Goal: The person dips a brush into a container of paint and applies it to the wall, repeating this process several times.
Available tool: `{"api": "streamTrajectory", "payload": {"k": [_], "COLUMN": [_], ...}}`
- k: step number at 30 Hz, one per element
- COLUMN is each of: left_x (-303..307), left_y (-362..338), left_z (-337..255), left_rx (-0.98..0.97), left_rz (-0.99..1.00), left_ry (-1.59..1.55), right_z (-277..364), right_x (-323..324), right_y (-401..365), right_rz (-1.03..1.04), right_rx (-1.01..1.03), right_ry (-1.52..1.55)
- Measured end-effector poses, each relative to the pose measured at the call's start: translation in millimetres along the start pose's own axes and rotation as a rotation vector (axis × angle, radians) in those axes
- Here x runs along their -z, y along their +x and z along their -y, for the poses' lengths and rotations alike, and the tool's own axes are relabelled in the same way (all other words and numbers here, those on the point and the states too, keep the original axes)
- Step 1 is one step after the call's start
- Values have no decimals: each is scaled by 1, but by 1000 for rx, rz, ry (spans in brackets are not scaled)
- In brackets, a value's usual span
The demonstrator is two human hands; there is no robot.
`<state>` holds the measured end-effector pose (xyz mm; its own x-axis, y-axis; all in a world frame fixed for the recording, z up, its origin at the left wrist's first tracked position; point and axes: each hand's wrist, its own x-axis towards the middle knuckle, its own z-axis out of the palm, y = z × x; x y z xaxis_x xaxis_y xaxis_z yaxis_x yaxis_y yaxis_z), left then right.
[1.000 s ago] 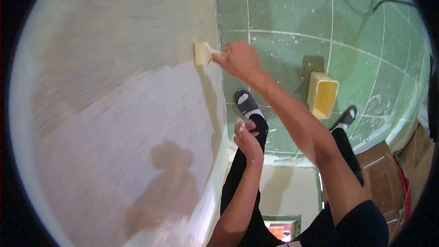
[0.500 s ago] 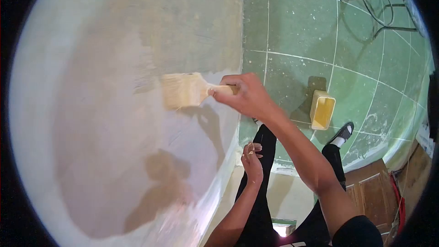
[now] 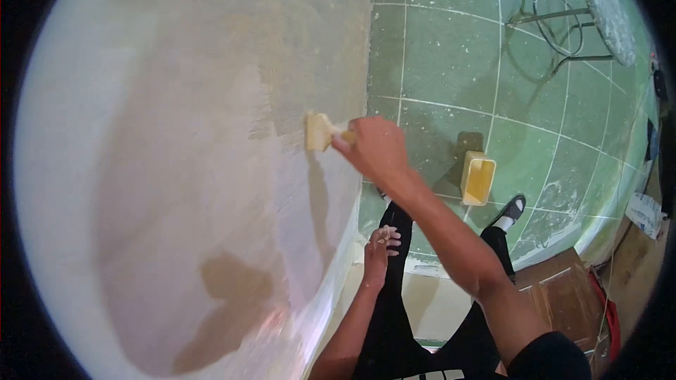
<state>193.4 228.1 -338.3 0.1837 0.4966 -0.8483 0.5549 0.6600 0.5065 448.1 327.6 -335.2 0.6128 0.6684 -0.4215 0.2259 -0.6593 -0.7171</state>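
Note:
My right hand (image 3: 380, 146) is closed round the handle of a wide paint brush (image 3: 320, 131). Its bristles meet the wall (image 3: 211, 190), which is pale and damp-looking on the left and greyer toward the upper right. Lower down, my left hand (image 3: 382, 244) hangs in front of my dark-trousered leg, fingers loosely bent and apart, with pale smears on them and nothing held. On the floor to the right stands a rectangular cream container (image 3: 478, 179) with yellowish material inside.
Green floor tiles (image 3: 451, 49) are speckled with white spots. A metal-legged round stool (image 3: 610, 20) is at the upper right. A dark slipper (image 3: 508, 214) is on my foot below the container. A brown panelled wooden piece (image 3: 567, 300) and a red object (image 3: 611, 320) are at the lower right.
The brush has moved right across the wall, closer to the floor edge, and now shows narrower. The view has shifted, bringing the stool's seat into sight. My left hand has dropped slightly.

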Motion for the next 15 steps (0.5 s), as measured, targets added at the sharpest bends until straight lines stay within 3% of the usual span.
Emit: {"api": "streamTrajectory", "payload": {"k": [2, 4, 6, 8, 9, 12, 15], "left_x": [1, 1, 2, 3, 0, -6, -16], "left_y": [-8, -19, -33, -37, -40, -46, -53], "left_z": [-3, 2, 4, 1, -2, 1, 10], "left_rx": [96, 104, -133, -169, -97, -10, -12], "left_rz": [186, 213, 211, 261, 237, 227, 247], "left_ry": [129, 193, 230, 215, 149, 116, 160], "right_z": [28, 50, 64, 65, 64, 13, -57], "right_x": [31, 58, 80, 88, 90, 39, -40], "right_y": [-17, -39, -57, -63, -66, -47, -30], "right_rz": [-16, -30, -13, 12, 52, -37, -30], "right_rx": [29, 48, 146, 146, 149, 129, 5], "right_ry": [47, 99, 291, 331, 377, 515, 351]}}
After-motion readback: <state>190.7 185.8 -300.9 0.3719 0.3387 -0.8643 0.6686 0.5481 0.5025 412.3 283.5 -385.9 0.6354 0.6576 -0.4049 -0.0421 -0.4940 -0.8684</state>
